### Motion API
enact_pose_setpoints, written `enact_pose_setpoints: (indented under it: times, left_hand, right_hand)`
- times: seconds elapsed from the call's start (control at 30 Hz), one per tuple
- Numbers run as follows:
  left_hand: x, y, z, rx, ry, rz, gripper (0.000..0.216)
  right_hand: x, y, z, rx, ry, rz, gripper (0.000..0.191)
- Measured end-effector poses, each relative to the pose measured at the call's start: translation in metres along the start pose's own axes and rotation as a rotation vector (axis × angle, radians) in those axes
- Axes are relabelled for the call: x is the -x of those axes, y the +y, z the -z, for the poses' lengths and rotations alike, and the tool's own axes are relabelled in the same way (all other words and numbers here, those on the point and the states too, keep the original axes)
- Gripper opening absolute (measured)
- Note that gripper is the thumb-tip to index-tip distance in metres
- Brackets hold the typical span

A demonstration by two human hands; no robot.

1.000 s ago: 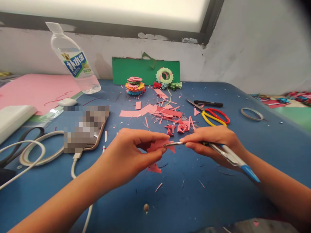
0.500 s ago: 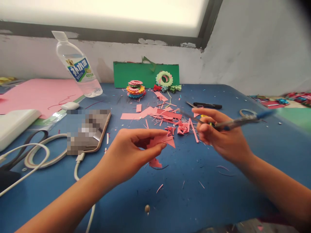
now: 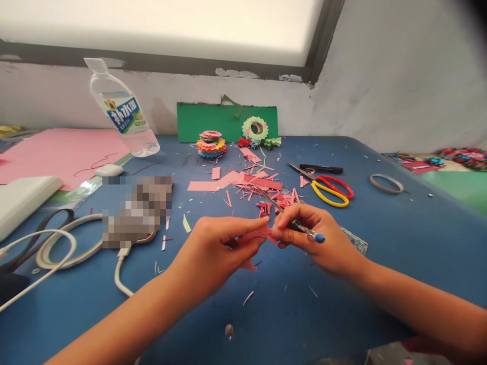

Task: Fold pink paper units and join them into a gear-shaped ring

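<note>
Near the middle of the table, my left hand (image 3: 224,243) pinches a folded piece of pink paper (image 3: 255,233) between thumb and fingers; much of the paper is hidden. My right hand (image 3: 319,233) is closed round a slim pen-like tool (image 3: 306,229) with a pointed metal tip and a blue end; its exact kind is unclear. The tool's tip points up and left, away from the paper. My right thumb and fingertips also touch the paper's right edge. Pink paper scraps (image 3: 236,180) and strips lie just beyond both hands.
Red-and-yellow-handled scissors (image 3: 330,192), a black pen (image 3: 321,168) and a tape ring (image 3: 386,183) lie to the right. Stacked paper rings (image 3: 211,144) stand before a green board (image 3: 190,121). At left are a bottle (image 3: 125,116), a blurred phone (image 3: 139,213) and a white cable (image 3: 118,268).
My right hand has moved left and down with the tool, and its fingertips now meet the pink paper. The scissors, hidden behind that hand before, show fully.
</note>
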State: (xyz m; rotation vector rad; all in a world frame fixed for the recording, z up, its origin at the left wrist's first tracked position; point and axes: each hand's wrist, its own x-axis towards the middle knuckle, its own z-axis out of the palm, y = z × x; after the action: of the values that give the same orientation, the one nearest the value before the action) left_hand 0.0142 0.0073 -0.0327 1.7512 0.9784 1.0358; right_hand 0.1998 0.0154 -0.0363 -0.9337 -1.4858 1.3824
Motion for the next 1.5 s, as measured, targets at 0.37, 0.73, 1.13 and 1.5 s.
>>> enact_pose_setpoints:
  times: [0.37, 0.73, 1.13, 1.5]
  left_hand:
    - [0.000, -0.002, 0.000, 0.039, -0.030, 0.083, 0.024]
    - [-0.007, -0.001, 0.007, -0.270, 0.102, -0.347, 0.009]
    - [0.009, 0.003, 0.024, -0.685, 0.223, -0.917, 0.020]
    - [0.019, 0.000, 0.023, -0.602, 0.192, -0.750, 0.047]
  right_hand:
    - [-0.002, 0.007, -0.001, 0.083, 0.001, 0.085, 0.011]
    - [-0.003, 0.003, 0.001, 0.022, 0.034, 0.135, 0.010]
    - [-0.002, -0.011, 0.022, -0.233, -0.145, 0.229, 0.017]
    - [0.014, -0.023, 0.029, -0.164, -0.190, 0.157, 0.033]
